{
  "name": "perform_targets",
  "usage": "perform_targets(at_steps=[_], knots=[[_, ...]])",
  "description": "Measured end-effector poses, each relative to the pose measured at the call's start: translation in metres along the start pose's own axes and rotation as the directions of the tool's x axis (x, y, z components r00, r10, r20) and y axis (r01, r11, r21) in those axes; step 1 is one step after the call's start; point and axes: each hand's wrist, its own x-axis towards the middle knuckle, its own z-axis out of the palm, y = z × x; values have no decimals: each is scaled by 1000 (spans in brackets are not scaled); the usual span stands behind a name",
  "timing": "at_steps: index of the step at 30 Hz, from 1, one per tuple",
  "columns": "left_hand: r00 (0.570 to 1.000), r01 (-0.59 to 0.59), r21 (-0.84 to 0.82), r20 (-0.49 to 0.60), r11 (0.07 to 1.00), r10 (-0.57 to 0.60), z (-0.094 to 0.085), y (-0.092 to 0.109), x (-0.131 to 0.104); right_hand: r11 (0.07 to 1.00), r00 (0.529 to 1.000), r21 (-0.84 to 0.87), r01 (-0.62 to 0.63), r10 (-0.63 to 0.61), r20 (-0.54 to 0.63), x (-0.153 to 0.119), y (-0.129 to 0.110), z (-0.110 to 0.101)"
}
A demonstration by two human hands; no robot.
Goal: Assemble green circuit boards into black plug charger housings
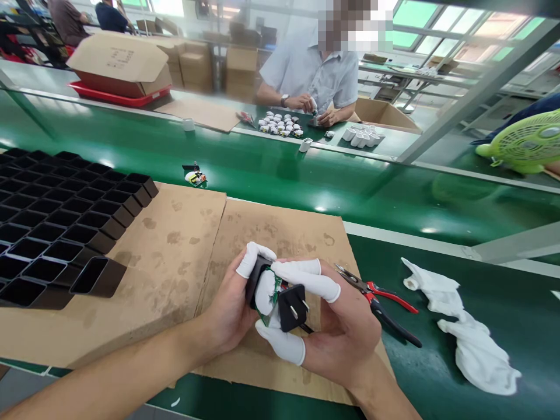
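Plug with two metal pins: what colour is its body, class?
Black; the plug shows best in the head view.

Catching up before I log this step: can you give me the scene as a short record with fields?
Left hand: holds a black case
Right hand: holds a circuit board with white filler, at the case's open end; insertion depth unclear
Plug: black, two metal prongs, beside the board
Work surface: brown cardboard
Left side: rows of black housings, open ends up
Right side: pliers, then crumpled white cloth
Across the line: co-worker handling a small part
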Motion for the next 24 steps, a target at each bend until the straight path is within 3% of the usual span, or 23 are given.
perform_targets(at_steps=[16,24], knots=[[999,-26,-5,-23,1000,26,-1,-3,1,997,1000,-77,-2,1,-2,3,0,1],[995,-86,22,44,996,85,-1,-3,1,988,1000,-150,28,-29,-2,0,2,4]])
